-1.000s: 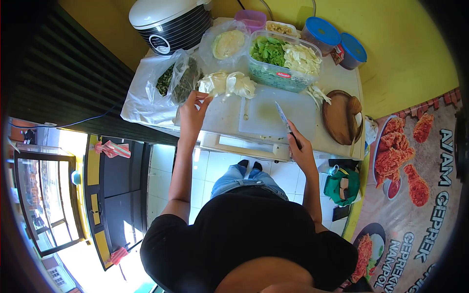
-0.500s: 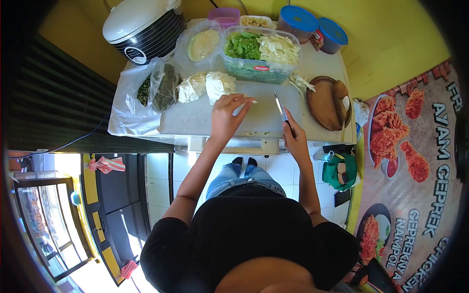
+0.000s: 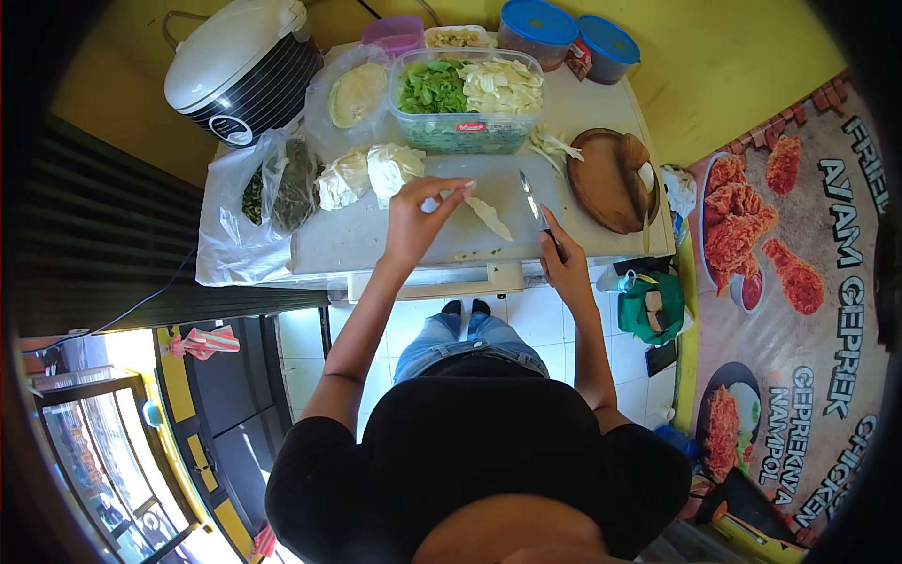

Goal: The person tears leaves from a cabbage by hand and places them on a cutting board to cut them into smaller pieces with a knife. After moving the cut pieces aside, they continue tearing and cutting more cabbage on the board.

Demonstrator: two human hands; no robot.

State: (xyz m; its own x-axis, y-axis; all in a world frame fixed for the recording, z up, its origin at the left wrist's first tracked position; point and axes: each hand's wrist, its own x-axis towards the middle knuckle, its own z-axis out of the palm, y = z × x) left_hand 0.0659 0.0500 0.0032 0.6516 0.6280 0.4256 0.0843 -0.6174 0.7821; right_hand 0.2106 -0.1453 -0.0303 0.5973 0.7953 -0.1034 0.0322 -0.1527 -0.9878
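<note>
My left hand (image 3: 418,218) is closed in a pinch over the table, with the top end of a pale strip of cabbage leaf (image 3: 490,219) right at its fingertips. A knife (image 3: 531,199) is gripped by its dark handle in my right hand (image 3: 562,258), blade pointing away from me. Just beyond my left hand sit two cut chunks of cabbage, the nearer one (image 3: 395,171) beside the other (image 3: 344,180). Behind them stands a clear plastic container (image 3: 467,136) holding chopped greens (image 3: 434,87) and sliced cabbage (image 3: 503,89).
On the right lies a round wooden board (image 3: 597,183), with cabbage scraps (image 3: 554,146) near it. Plastic bags with dark leaves (image 3: 293,188) and half a cabbage (image 3: 357,96) are at left, by a rice cooker (image 3: 246,75). Blue-lidded tubs (image 3: 537,33) stand at the back.
A strip of cabbage leaf now shows below my left fingertips, which have drawn closer together. My right hand still holds the knife. The whole view has shifted slightly.
</note>
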